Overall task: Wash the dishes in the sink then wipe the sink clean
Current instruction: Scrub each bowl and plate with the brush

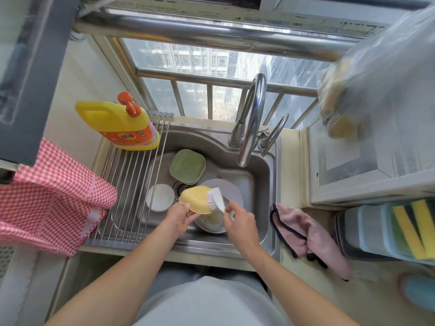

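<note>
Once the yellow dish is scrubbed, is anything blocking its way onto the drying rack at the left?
Nothing visible: the yellow dish is in the left hand, and the drying rack beside it lies bare; the detergent bottle stands at its far end.

A yellow dish (196, 199) is being held up over the sink (263, 184), tipped on its side. A white brush (215, 199) is touching its edge with its bristles. A green square dish (187, 166) is sitting at the back of the sink. A small white bowl (160, 196) is sitting at the left. A big grey plate (231, 191) is lying flat under the yellow dish.
</note>
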The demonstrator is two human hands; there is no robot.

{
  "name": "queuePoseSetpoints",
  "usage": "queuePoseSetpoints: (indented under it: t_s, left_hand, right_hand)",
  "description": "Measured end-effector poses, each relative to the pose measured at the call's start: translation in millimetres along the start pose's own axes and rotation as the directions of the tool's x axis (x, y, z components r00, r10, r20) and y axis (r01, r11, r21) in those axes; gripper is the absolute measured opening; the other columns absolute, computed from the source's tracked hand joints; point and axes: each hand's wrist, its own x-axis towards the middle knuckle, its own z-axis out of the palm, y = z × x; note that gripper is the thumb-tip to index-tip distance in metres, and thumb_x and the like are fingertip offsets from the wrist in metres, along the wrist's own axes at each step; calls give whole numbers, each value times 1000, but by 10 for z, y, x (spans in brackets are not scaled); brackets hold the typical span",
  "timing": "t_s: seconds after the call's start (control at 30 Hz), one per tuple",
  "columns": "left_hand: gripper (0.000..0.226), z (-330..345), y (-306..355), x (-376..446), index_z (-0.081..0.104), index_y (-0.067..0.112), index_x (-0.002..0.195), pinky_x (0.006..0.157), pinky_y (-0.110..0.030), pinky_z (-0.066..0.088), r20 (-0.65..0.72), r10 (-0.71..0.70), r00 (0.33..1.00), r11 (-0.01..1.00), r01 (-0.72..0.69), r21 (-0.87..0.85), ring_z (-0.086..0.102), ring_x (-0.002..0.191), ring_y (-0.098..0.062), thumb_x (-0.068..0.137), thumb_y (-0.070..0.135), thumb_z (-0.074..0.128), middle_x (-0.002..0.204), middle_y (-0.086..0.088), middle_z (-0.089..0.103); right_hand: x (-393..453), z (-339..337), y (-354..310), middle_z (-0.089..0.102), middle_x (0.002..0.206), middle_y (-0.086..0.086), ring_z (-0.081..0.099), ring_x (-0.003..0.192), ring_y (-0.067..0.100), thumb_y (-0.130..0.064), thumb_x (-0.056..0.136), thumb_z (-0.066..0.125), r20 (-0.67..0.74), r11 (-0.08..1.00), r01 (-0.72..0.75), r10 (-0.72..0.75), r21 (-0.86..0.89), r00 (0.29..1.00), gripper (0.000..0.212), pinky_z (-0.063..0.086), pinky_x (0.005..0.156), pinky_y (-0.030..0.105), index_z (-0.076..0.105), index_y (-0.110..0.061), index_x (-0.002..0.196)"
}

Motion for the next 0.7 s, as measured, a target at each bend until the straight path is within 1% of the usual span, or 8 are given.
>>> queuePoseSetpoints:
  t_s: [0.1,0.2,0.3,0.4,0.47,0.6,0.63,0.7]
  left_hand:
    - [31,-4,29,-51,48,5,132,100,-51,49,41,18,999,1000,-18,12,59,111,-30,107,-3,30,123,-19,59]
    - [29,-10,28,-22,49,6,129,92,-48,52,55,48,997,996,-52,75,64,97,-27,107,-2,31,120,-19,60]
    - [26,-42,17,4,52,8,119,78,-44,59,92,92,992,969,-110,223,67,85,-24,103,-5,37,108,-17,65]
    - [20,-38,21,-69,52,10,106,76,-45,61,197,108,974,917,-174,360,65,79,-23,100,-5,41,93,-12,64]
    - [20,-9,8,-102,52,12,100,75,-45,61,237,118,964,905,-203,374,64,78,-23,102,-4,40,89,-10,63]
    - [13,12,-6,-95,53,13,101,74,-42,61,260,132,956,920,-216,327,64,85,-25,103,0,48,92,-11,66]
    - [14,1,-8,-80,53,13,101,75,-42,61,262,139,955,923,-220,316,63,88,-25,103,0,47,92,-11,65]
    - [20,-19,-6,-64,52,13,100,77,-43,61,261,155,953,922,-234,308,59,88,-24,103,-4,41,85,-8,60]
  right_hand:
    - [151,-102,124,62,74,6,59,70,30,-25,90,54,-28,990,-143,143,17,989,4,47,60,37,57,-25,87]
    - [103,-99,26,59,66,3,50,58,21,-27,88,57,31,999,-18,17,36,999,2,44,55,35,58,-27,87]
    - [45,-89,-54,51,58,-2,41,49,14,-29,88,60,129,995,93,-96,33,987,3,40,53,33,58,-29,85]
    - [236,-134,37,58,65,0,54,58,21,-27,88,57,65,999,-50,49,9,997,8,50,59,37,55,-28,81]
    - [287,-133,32,59,67,2,55,61,24,-25,88,55,19,997,-76,75,34,997,8,50,59,37,55,-26,80]
    - [160,-31,-210,49,57,4,39,52,18,-26,87,59,52,980,166,-172,109,984,1,38,53,38,58,-25,87]
    - [171,-32,-219,49,57,3,41,53,20,-26,88,58,33,981,165,-169,96,985,1,39,53,39,58,-25,88]
    - [271,-61,-154,53,63,2,50,61,25,-25,92,56,-36,999,30,-29,39,999,3,41,56,39,58,-24,90]
